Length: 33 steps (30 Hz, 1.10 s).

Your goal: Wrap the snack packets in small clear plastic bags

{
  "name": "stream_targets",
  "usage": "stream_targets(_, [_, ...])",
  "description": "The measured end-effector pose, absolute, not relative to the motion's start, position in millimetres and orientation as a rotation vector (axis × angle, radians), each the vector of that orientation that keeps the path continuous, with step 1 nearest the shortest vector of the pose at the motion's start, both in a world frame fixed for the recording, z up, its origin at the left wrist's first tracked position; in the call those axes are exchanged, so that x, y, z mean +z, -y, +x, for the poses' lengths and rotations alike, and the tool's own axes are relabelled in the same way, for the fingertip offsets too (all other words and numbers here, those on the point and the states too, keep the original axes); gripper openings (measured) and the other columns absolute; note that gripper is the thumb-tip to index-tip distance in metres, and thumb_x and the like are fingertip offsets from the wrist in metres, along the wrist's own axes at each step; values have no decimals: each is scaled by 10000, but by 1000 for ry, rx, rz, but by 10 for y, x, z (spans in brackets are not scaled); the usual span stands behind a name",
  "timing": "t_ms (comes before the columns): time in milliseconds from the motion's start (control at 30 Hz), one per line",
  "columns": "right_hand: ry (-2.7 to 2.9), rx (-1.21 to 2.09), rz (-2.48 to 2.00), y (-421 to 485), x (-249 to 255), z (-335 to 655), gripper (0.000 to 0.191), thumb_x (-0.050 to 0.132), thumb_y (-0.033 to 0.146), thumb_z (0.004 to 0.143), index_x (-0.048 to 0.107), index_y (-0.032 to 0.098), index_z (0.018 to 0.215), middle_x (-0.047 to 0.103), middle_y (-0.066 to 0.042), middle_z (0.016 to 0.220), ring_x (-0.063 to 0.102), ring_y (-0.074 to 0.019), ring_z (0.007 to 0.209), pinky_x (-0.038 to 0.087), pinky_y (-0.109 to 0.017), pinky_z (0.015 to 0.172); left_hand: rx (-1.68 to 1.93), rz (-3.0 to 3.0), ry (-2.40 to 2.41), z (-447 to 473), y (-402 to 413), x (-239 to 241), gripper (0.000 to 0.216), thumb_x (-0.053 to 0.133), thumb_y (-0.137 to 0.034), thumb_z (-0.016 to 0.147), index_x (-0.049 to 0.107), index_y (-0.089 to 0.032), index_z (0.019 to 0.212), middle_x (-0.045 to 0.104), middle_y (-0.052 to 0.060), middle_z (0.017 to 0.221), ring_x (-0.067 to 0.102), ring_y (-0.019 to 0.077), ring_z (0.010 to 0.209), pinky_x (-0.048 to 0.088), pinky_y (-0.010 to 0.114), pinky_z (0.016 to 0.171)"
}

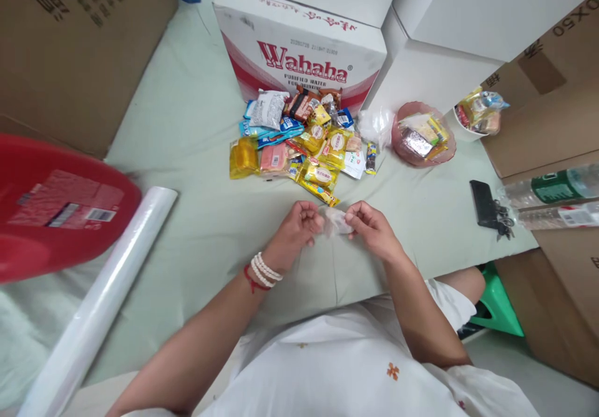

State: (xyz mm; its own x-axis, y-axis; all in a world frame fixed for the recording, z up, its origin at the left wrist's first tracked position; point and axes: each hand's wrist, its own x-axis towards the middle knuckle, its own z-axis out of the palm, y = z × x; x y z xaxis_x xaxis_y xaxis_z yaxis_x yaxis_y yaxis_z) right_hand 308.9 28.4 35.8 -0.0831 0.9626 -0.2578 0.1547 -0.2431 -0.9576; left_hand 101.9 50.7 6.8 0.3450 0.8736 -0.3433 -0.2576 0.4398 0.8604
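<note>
A green stool (pixel 501 304) stands beside a cardboard box (pixel 552 304).

The translucent wrapper (pixel 336 222) looks plastic, the snack packets (pixel 336 145) glossy, the brown carton (pixel 88 61) matt cardboard.

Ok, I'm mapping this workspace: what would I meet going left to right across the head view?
Red container, white beaded bracelet, left hand, crumpled translucent plastic, right hand, pink bowl, white cup, green-labelled bottle.
</note>
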Motion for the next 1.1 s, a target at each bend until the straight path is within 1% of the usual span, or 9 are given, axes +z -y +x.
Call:
stream_targets(100, [1177,1467,-1426,-273,357,3004,419,748,617,832,610,224,881,549,23,730,518,-136,647,525,-255,558,839,1048,-1024,1047,-470,9,469,899,-369,621,664,-191,985,678,48,982,632,183,921,487,235,650])
stream_targets(167, [1160,1501,-1422,-276,410,3038,419,765,606,823,616,218,881,531,33,709,497,-124,621,504,-238,527,797,1110,-1054,1019,-486,-15,323,834,-391,698,697,-175,895,675,37,865,619,167,815,487,261,670])
stream_targets(267, [1214,1595,-1427,-267,548,3215,395,784,564,824,630,202,860,525,36,711,489,-108,606,470,-220,506,774,1124,-1044,933,-566,-13,276,771,-428,769,724,-168,848,662,20,756,585,145,696,484,282,670])
stream_targets(467, [1397,1668,-1475,-110,551,3334,319,772,472,850,698,188,975,625,5,804,550,-112,672,473,-234,608,1232,1251,-1232,848,-656,49,232,790,-377,748,719,-203,885,649,46,985,623,183,918,538,279,749])
stream_targets(567, [1246,1399,-1585,-45,370,3150,302,728,496,865,677,200,891,605,12,751,514,-120,635,446,-238,572,1299,1130,-1367,882,-575,69,269,769,-445,794,652,-212,861,612,12,834,577,147,754,497,238,631])
stream_targets(667, [1181,1192,-1594,-14,243,2911,258,718,468,869,670,216,889,634,3,797,545,-138,684,469,-258,625,976,1145,-1147,953,-466,72,338,667,-538,873,648,-206,816,595,-1,678,533,134,613,432,235,533])
stream_targets(800, [1141,1138,-1534,-13,176,2708,214,721,435,878,675,227,884,625,9,810,543,-138,707,462,-257,647,892,1026,-1081,1032,-429,26,303,791,-461,749,643,-198,778,603,-18,666,524,121,605,417,220,514])
stream_targets(967, [750,1256,-1414,-35,128,2720,301,783,485,810,630,234,874,560,23,794,525,-136,715,498,-258,658,1047,765,-997,1053,-497,-12,291,814,-408,720,613,-200,752,602,-28,729,575,122,684,502,244,634])
stream_targets(1100, [809,1255,-1402,-72,187,2815,502,862,475,722,626,272,1116,630,-29,1083,593,-179,937,546,-297,753,1107,848,-923,1056,-488,34,264,803,-345,721,587,-196,699,616,-11,829,569,125,758,510,278,762])
